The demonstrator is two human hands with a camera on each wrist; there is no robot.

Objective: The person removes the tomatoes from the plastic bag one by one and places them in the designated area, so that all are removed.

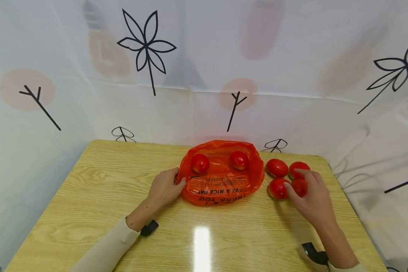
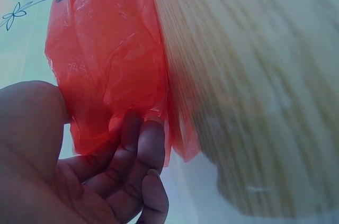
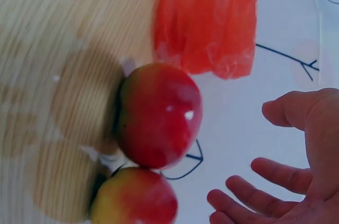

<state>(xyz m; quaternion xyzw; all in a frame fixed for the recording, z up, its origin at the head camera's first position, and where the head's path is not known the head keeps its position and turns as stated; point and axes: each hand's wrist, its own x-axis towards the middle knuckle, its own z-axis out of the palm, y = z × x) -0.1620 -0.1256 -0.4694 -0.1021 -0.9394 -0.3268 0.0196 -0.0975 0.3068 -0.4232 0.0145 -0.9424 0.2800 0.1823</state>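
Observation:
A red plastic bag lies with its mouth spread, two red apples inside it. My left hand grips the bag's left edge; in the left wrist view the thumb and curled fingers of that hand hold the red film. To the right of the bag, several apples sit in a cluster. Over the cluster's right side is my right hand, fingers spread. In the right wrist view this hand is apart from the two apples seen there and holds nothing.
The wood-grain table ends at the back against a pale cloth printed with line-drawn plants. Its right edge runs close beside the apple cluster. A black wrist strap shows at each wrist.

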